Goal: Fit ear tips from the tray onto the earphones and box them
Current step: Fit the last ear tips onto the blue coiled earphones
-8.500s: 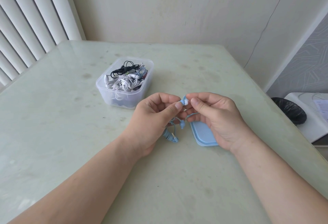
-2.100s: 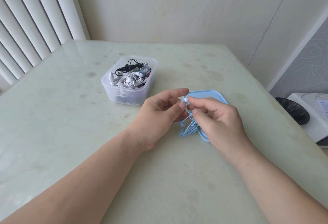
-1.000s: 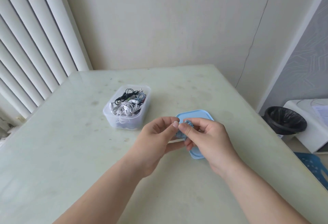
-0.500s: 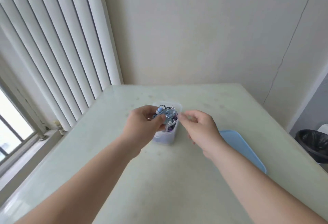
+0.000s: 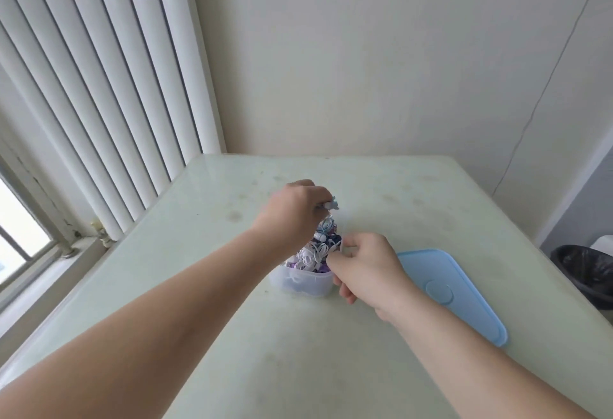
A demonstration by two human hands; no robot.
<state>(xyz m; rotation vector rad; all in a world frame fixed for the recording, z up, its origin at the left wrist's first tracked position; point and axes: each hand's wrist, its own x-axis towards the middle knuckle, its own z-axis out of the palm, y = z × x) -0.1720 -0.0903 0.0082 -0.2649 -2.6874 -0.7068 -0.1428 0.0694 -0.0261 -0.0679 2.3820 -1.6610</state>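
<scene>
Above the clear box [image 5: 300, 282] of tangled cords [image 5: 315, 252], our left hand [image 5: 293, 216] pinches the blue earphones [image 5: 332, 205] — our right hand [image 5: 365, 264] curls round the box's side, the blue tray [image 5: 464, 299] lying just beside it

We face a cream wall [image 5: 365, 53] behind a pale table [image 5: 298, 369]. White vertical blinds [image 5: 99, 86] hang beside our window [image 5: 20, 229].

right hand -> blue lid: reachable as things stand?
Probably yes. The blue lid lies flat on the table right beside the right hand, with nothing between them. The hand would first have to let go of the clear box it grips.
</scene>
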